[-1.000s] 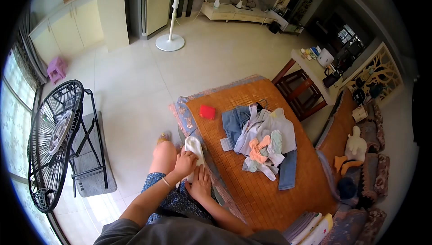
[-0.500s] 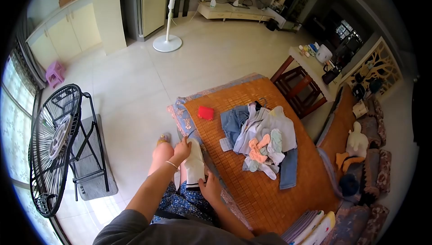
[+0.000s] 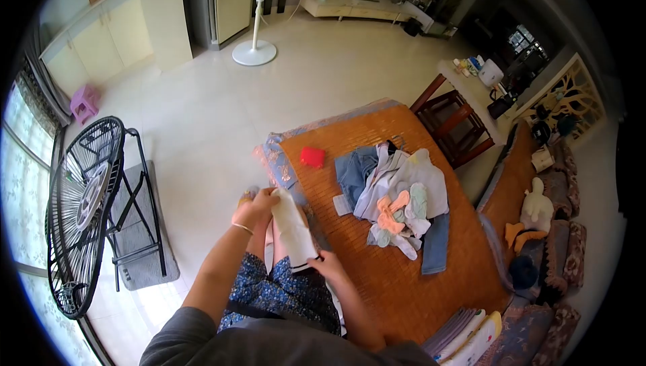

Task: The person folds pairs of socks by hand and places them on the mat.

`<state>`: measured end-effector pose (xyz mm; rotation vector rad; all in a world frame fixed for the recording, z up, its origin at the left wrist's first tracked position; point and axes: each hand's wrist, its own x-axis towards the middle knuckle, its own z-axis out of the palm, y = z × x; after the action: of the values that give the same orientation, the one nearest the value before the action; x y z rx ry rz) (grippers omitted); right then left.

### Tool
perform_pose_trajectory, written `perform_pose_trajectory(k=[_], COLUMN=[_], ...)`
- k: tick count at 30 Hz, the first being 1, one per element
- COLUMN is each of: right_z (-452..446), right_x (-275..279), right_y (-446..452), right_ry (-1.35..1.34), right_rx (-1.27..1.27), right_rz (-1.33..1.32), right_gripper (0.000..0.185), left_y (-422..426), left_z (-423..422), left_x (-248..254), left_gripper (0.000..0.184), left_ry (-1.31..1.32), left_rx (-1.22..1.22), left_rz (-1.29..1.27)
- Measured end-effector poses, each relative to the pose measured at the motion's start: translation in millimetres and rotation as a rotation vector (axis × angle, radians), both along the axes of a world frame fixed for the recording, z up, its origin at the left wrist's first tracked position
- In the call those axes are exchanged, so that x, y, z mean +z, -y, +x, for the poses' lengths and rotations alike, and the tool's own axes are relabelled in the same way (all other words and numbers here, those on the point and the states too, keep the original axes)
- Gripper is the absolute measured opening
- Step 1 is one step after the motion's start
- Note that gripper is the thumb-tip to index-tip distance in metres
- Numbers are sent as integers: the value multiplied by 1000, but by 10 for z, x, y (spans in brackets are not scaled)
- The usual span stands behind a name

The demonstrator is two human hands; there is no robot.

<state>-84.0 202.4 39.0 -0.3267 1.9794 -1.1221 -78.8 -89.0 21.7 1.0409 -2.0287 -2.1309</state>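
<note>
A long white sock-like cloth (image 3: pixel 292 230) with a dark-striped end is stretched out above my lap. My left hand (image 3: pixel 259 204) pinches its far end, and my right hand (image 3: pixel 326 265) grips the striped end. To the right, on the orange woven mat (image 3: pixel 350 258), lies a loose pile of clothes: a grey-white top (image 3: pixel 404 177), blue jeans (image 3: pixel 435 245), peach-coloured cloth (image 3: pixel 392 211) and pale green pieces (image 3: pixel 417 201). A red object (image 3: pixel 312 157) rests near the mat's far left corner.
At the left stand a black round-backed chair (image 3: pixel 84 211) and a purple stool (image 3: pixel 85 103). A white fan (image 3: pixel 255 52) is ahead. Wooden chair (image 3: pixel 452 124) stands beyond the mat. Folded cloths (image 3: pixel 471 339) lie at the lower right, a plush toy (image 3: pixel 537 206) at the right.
The white cloth, bunched between my hands at first, is now drawn out long. My left hand has moved forward and left; my right hand has shifted slightly right, onto the striped end.
</note>
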Motion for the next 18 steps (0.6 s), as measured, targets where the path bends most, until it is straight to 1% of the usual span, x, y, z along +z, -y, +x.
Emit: perform_pose_trajectory(k=[1, 2, 3, 4, 5, 6, 7, 8, 9, 11, 13, 14, 16, 17, 18], right_z=[-43, -93, -104, -113, -93, -64, -68, -21, 7, 48, 72, 64, -20, -102, -190], right_x=[-71, -180, -258, -234, -10, 82, 64, 157, 260, 239, 228, 228, 293, 337, 381], right_y=[-50, -107, -140, -170, -133, -118, -146, -130, -128, -204, -293, -312, -329, -347, -367], right_ry=[56, 113, 113, 133, 247, 286, 326, 382, 428, 449, 455, 454, 447, 346, 245], right_rx=[-77, -163, -249, -254, -296, -289, -220, -223, -226, -240, -254, -294, -335, -351, -368], right_rz=[-79, -88, -145, -172, -120, -157, -137, -99, -66, -63, -70, -88, -109, -87, -64], right_gripper=[29, 27, 25, 22, 22, 24, 30, 28, 27, 27, 27, 29, 30, 30, 29], left_y=[99, 233, 273, 311, 348, 239, 186, 220, 247, 172, 99, 91, 70, 54, 3], left_z=[26, 78, 107, 139, 169, 210, 250, 273, 261, 311, 338, 352, 391, 439, 532], left_x=[-138, -479, -555, -621, -680, -295, -130, -171, -203, -283, -340, -349, -316, -297, -105], left_gripper=[39, 37, 36, 35, 36, 34, 33, 33, 30, 28, 27, 27, 28, 28, 28], left_ry=[-78, -146, -168, -190, -211, -212, -218, -190, -159, -119, -87, -85, 110, 108, -45], left_rx=[-48, -91, -112, -133, -155, -71, 15, 26, 5, -15, 103, 100, 4, 1, -18], left_rz=[65, 140, 174, 209, 244, 396, 539, 552, 525, 511, 403, 405, 92, 91, 143])
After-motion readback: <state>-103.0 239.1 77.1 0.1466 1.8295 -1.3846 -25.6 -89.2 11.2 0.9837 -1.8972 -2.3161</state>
